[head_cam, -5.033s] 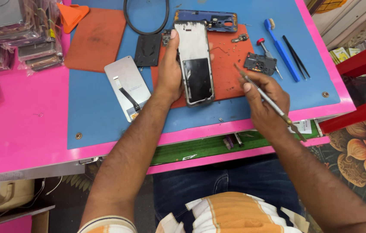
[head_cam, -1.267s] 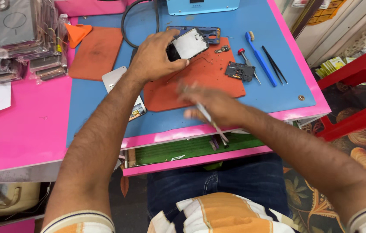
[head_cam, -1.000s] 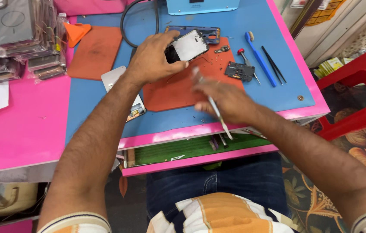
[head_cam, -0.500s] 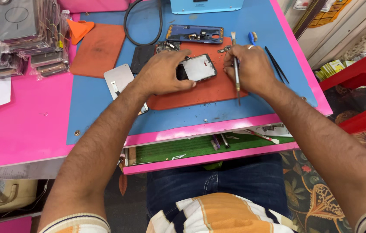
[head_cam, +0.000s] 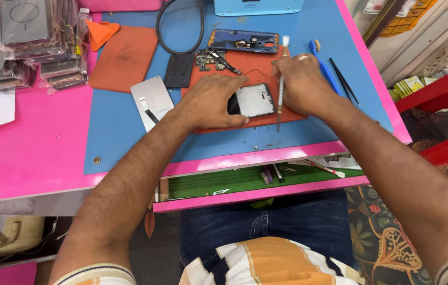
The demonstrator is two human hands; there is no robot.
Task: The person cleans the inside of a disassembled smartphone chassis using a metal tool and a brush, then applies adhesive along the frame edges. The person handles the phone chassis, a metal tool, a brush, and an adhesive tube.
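Nearest, an open drawer (head_cam: 245, 184) with a green lining holds small tools. Beyond it, on the orange mat (head_cam: 245, 119) on the blue-topped surface (head_cam: 113, 132), the left hand (head_cam: 210, 100) presses down on a phone (head_cam: 254, 100), fingers curled over its left end. Just right, the right hand (head_cam: 300, 84) grips a thin brush (head_cam: 282, 79), held upright beside the phone. Farther back lie a circuit board (head_cam: 210, 58) and a blue phone frame (head_cam: 243, 40).

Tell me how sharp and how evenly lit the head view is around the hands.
Head view: even daylight, soft shadows under the left hand and right hand; the phone frame and thin tool are sharp; the panel shows pale glare; the forearms stretch toward the frame edges from wide-angle distortion.
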